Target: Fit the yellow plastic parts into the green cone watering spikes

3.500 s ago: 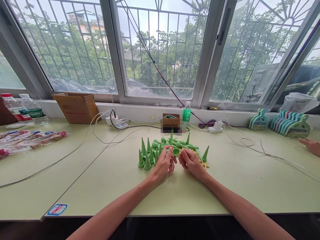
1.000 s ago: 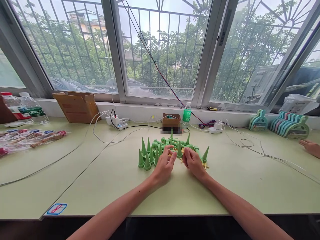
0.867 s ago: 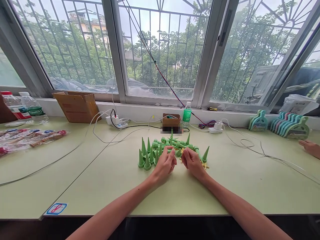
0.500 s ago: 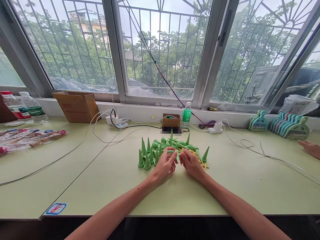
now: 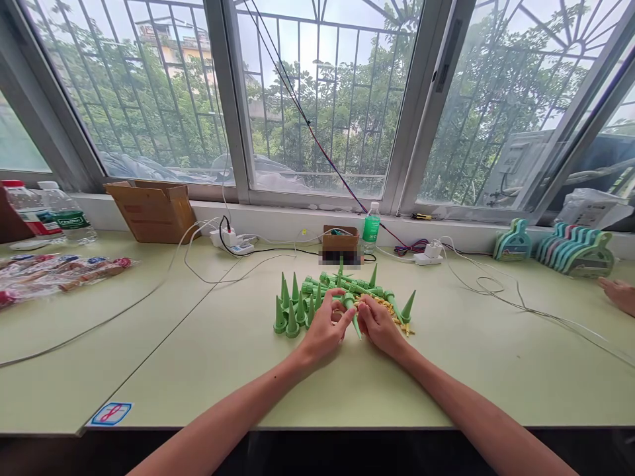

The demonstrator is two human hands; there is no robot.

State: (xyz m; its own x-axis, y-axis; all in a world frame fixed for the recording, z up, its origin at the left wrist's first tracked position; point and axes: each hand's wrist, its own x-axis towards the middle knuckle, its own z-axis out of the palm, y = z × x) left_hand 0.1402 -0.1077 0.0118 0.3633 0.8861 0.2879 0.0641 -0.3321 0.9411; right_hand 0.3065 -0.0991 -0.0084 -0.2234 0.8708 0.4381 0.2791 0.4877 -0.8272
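My left hand (image 5: 325,325) is closed on a green plastic watering spike (image 5: 355,320), its ribbed collar near my fingertips and its point tilted down to the right. My right hand (image 5: 381,326) sits just right of that spike with its fingers pinched together; whatever they hold, if anything, is too small to make out. Several green spikes (image 5: 292,320) stand point up to the left of my hands. Behind my hands lies a heap of green spikes (image 5: 354,286), partly hidden by my fingers. Small yellow plastic pieces (image 5: 404,325) are scattered beside my right hand.
A small brown box (image 5: 340,246) and a green-labelled bottle (image 5: 370,226) stand at the back. Loose white cables (image 5: 501,291) cross the table (image 5: 377,390). At the right edge another person's hand (image 5: 619,294) shows near teal plastic pieces (image 5: 575,250). Wrapped packets (image 5: 64,271) lie left.
The spike in my left hand has turned, so its collar is now up and its point hangs down between my hands. The other person's hand shifted slightly right.
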